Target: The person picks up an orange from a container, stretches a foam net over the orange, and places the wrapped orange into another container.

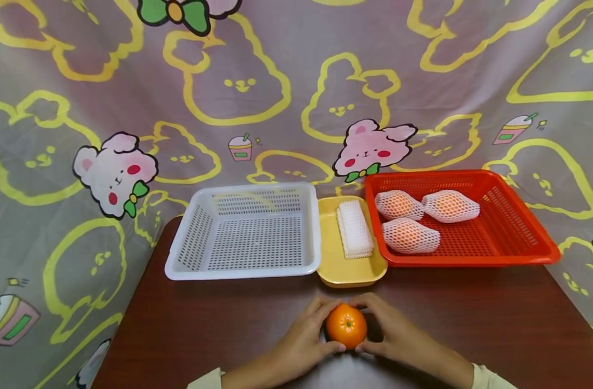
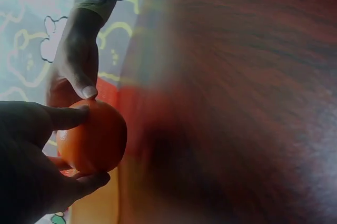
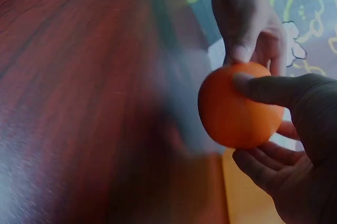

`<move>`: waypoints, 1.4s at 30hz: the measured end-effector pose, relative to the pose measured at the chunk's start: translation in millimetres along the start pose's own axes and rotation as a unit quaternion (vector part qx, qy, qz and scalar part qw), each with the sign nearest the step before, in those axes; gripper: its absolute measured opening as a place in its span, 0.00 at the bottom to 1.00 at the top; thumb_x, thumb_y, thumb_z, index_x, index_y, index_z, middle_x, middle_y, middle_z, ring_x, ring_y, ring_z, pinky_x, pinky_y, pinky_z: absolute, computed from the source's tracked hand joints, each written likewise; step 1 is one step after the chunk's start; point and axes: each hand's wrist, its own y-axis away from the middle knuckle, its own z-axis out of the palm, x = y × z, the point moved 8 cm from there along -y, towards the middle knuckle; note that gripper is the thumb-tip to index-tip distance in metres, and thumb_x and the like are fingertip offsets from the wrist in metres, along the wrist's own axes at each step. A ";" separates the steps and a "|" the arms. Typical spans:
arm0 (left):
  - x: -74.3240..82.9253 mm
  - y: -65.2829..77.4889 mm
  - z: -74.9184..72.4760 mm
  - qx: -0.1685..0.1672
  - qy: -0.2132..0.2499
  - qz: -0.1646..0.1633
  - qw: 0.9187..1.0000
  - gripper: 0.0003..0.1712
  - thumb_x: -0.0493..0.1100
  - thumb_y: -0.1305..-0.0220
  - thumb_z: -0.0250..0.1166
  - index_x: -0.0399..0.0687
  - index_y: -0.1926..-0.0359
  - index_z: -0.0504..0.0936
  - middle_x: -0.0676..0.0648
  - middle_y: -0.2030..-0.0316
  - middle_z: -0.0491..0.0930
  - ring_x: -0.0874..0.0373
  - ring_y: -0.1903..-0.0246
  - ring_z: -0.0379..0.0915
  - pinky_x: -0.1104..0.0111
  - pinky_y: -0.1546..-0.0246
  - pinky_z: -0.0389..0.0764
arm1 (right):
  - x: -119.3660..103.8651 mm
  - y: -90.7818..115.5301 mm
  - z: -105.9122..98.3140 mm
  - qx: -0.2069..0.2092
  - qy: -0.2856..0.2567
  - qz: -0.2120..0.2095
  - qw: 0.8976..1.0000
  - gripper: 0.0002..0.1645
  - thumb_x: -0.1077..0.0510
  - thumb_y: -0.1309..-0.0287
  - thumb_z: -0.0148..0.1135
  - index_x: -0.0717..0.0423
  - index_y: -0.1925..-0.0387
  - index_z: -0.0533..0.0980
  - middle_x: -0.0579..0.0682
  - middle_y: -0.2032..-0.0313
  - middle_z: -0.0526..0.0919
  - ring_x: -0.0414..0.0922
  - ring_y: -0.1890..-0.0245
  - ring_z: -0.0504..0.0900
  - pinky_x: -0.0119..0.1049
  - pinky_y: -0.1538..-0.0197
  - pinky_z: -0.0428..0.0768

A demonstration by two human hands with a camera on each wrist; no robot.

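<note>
Between both hands sits an orange (image 1: pixel 346 326), its stem end facing the head camera, close over the front of the table. My left hand (image 1: pixel 301 339) grips it from the left, thumb low and fingers curved round the far side. From the right, my right hand (image 1: pixel 398 336) holds the same orange, thumb near the bottom and fingertips at its top. In the left wrist view the orange (image 2: pixel 95 137) shows its smooth side with thumb and fingertips against it. The right wrist view shows the right thumb lying on the orange (image 3: pixel 239 110).
A white perforated basket (image 1: pixel 243 273) stands at the back left. Beside it, a yellow tray (image 1: pixel 330 243) holds a stack of white foam nets (image 1: pixel 355 229). The red basket (image 1: pixel 471 259) at the right contains three net-wrapped fruits (image 1: pixel 410 236). A patterned cloth (image 1: pixel 287 70) hangs behind the table.
</note>
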 end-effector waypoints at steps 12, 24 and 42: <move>-10.3 -3.7 8.7 0.015 -0.013 0.013 1.000 0.42 0.51 0.44 0.70 0.45 0.31 0.64 0.51 0.43 0.69 0.61 0.43 0.69 0.64 0.41 0.73 | -0.6 -6.4 1.0 0.002 0.060 -0.008 0.998 0.39 0.51 0.59 0.78 0.50 0.44 0.70 0.41 0.48 0.73 0.40 0.49 0.76 0.41 0.47 0.79; -5.4 -7.1 7.9 0.016 -0.029 0.012 0.999 0.45 0.48 0.47 0.72 0.43 0.31 0.63 0.51 0.44 0.69 0.62 0.44 0.69 0.67 0.41 0.72 | -14.9 -81.7 -55.0 0.052 0.258 0.113 0.958 0.23 0.55 0.49 0.72 0.61 0.55 0.75 0.55 0.62 0.81 0.49 0.64 0.80 0.42 0.62 0.82; -5.9 -10.9 5.9 0.001 -0.047 -0.004 0.999 0.45 0.46 0.51 0.75 0.40 0.33 0.67 0.51 0.45 0.71 0.62 0.44 0.71 0.68 0.40 0.72 | 62.3 -204.2 -51.2 -0.099 0.395 0.252 0.878 0.15 0.66 0.38 0.46 0.73 0.58 0.75 0.67 0.60 0.79 0.63 0.59 0.78 0.56 0.54 0.79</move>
